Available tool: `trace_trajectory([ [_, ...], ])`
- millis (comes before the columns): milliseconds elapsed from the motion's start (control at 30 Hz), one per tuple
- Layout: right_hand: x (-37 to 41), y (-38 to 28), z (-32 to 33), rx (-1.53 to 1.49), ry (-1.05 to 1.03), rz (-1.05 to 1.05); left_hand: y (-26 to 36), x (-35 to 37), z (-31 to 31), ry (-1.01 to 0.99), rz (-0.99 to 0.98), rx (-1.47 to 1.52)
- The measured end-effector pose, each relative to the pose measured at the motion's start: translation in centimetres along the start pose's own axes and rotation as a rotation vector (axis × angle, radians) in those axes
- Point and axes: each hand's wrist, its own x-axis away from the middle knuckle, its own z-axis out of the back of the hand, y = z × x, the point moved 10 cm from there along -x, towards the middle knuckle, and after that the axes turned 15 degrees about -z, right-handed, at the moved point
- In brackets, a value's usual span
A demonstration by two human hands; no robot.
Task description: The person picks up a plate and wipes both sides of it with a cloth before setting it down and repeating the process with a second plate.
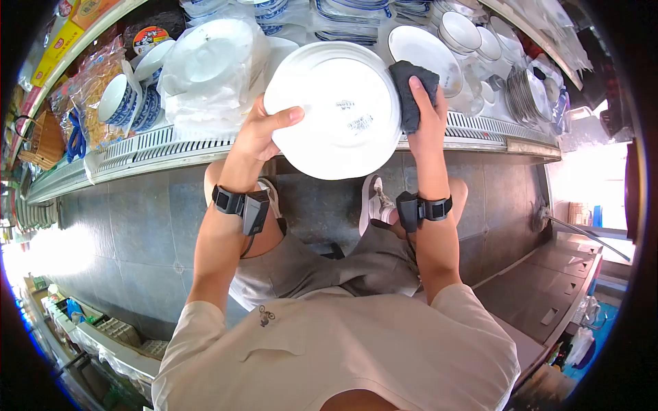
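A round white plate [322,147] is held up in front of the shelf, its underside with small printed marks facing me. My left hand [264,130] grips its left rim, thumb over the underside and fingers behind. My right hand [428,113] is closed on a dark grey cloth [409,96], which lies against the plate's right rim. Behind the plate stand a plastic-wrapped stack of white plates [212,58] on the left and a white oval dish [425,58] on the right.
Blue-and-white bowls [120,99] sit at the shelf's left, near a wicker basket [44,137]. White bowls [460,32] and a row of stacked plates [528,96] fill the right. The slotted shelf edge [171,140] runs across in front of me. A brown cabinet [541,288] stands at right.
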Motion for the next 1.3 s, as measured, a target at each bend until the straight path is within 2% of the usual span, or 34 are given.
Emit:
trace_trajectory([
  [33, 0.1, -0.2, 0.3, -0.003, -0.002, 0.000, 0.1, 0.1, 0.1, -0.005, 0.008, -0.010],
  [100, 0.1, 1.8, -0.4, -0.066, -0.145, -0.227, 0.0, 0.2, 0.1, -0.011, 0.024, -0.021],
  [167, 0.3, 2.2, -0.2, -0.033, -0.152, -0.266, -0.4, 0.2, 0.6, 0.041, 0.064, -0.081],
  [233, -0.3, 3.8, -0.1, -0.133, -0.207, -0.348, -0.9, -0.1, 0.3, 0.089, 0.062, -0.046],
  [300, -0.6, 4.4, -0.3, -0.165, -0.226, -0.344, -1.1, -0.4, 0.0, 0.137, 0.057, -0.009],
  [367, -0.2, 4.2, 0.1, -0.237, -0.102, -0.230, -1.3, -0.4, -0.3, 0.249, 0.069, 0.245],
  [433, 0.1, 4.3, -0.6, -0.281, -0.079, -0.162, -0.7, -0.9, -0.7, 0.215, -0.007, 0.265],
  [500, 0.3, 4.2, -0.2, -0.373, 0.031, -0.098, -0.7, -1.0, -1.0, 0.185, -0.083, 0.285],
  [567, 0.1, 5.6, -0.6, -0.425, 0.031, -0.128, -1.7, -0.6, 0.5, 0.284, -0.168, 0.138],
  [600, 0.4, 5.4, -1.0, -0.432, 0.053, -0.084, -2.0, -0.6, 0.5, 0.284, -0.169, 0.137],
  [667, 0.9, 4.9, -1.7, -0.430, 0.069, -0.041, -1.4, -0.6, 0.8, 0.243, -0.237, -0.160],
  [700, 0.9, 5.1, -2.0, -0.426, 0.070, -0.045, -1.3, -0.7, 0.6, 0.248, -0.236, -0.158],
  [767, 1.0, 4.1, -2.8, -0.284, 0.052, 0.068, 0.0, -0.9, 0.5, 0.288, -0.325, -0.060],
  [833, 0.6, 3.7, -3.3, -0.198, 0.039, 0.065, 1.2, -0.8, 0.7, 0.294, -0.339, -0.088],
  [933, 0.9, 1.2, -3.7, 0.304, 0.160, 0.171, 2.1, -1.1, 0.7, 0.323, -0.336, -0.092],
  [967, 0.8, 1.4, -3.7, 0.307, 0.154, 0.166, 2.1, -0.9, 1.0, 0.349, -0.322, -0.071],
  [1033, 3.1, -1.4, -4.5, 0.726, 0.390, 0.585, 1.8, -0.8, 1.0, 0.348, -0.311, -0.058],
  [1100, 4.1, -1.1, -5.2, 0.733, 0.380, 0.638, 1.4, -1.0, 0.9, 0.344, -0.306, -0.042],
  [1167, 6.7, -1.1, -8.4, 0.848, 0.273, 0.766, 1.3, -0.9, 1.1, 0.364, -0.327, -0.030],
  [1300, 9.5, 0.2, -11.8, 0.809, 0.044, 0.896, 0.9, -0.8, 2.1, 0.408, -0.329, -0.015],
])
